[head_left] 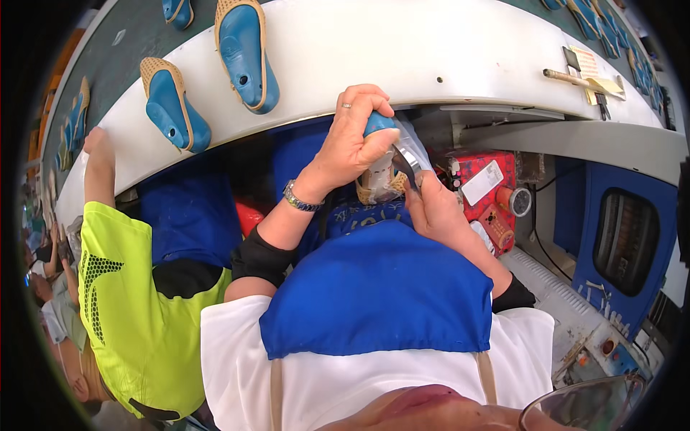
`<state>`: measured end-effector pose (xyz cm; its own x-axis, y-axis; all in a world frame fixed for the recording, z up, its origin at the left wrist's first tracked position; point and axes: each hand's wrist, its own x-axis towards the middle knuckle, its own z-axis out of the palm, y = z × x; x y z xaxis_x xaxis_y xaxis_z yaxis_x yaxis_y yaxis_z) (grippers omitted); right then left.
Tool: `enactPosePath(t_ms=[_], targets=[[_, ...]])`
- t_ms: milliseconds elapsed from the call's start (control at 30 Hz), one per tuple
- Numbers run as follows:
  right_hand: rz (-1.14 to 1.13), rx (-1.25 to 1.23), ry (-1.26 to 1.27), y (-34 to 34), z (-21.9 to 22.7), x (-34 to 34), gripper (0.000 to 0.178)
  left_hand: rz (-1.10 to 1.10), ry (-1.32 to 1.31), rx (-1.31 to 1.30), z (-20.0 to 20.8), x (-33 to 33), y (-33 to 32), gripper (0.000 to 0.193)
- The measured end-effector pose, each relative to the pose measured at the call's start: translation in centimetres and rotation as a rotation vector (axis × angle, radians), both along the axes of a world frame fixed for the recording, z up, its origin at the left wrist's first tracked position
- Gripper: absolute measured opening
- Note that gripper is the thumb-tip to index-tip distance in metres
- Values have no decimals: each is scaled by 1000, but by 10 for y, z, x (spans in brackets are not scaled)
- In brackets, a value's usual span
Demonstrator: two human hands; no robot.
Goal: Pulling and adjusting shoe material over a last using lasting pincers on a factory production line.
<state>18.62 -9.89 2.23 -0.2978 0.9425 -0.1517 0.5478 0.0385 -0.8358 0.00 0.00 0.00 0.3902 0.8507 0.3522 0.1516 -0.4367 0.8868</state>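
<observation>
My left hand (352, 140) is closed around a blue shoe last (379, 123) with a woven upper (377, 185), held just near of the white bench (431, 50). My right hand (438, 208) pinches a dark tool (405, 167), its tip touching the upper. Far left, two blue lasts (215, 79) lie on the bench. A co-worker's arm (97, 169) reaches there.

Three blue shoe lasts (246, 52) on the near white conveyor, one red box (483, 188), one brush (568, 77)
</observation>
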Motion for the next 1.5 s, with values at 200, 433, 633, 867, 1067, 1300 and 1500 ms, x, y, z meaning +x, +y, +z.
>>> enactPosePath(t_ms=[200,433,633,867,1067,1300,1500], targets=[[-35,47,-227,-2,-2,-2,13,-5,6,-11,-1,1,0,37],[-76,-232,119,2,9,2,13,24,-20,78,-9,2,-1,40],[-84,-313,396,8,0,23,25,42,2,140,-11,1,-2,42],[-207,-383,682,6,-15,26,31,70,4,233,-15,3,-4,41],[-244,-569,905,0,-3,17,40,-2,-48,251,-14,3,-1,37],[-158,-364,711,-9,13,8,46,-42,-34,272,-18,3,2,37],[-116,159,297,-4,20,-6,66,-132,5,244,-11,-6,7,48]])
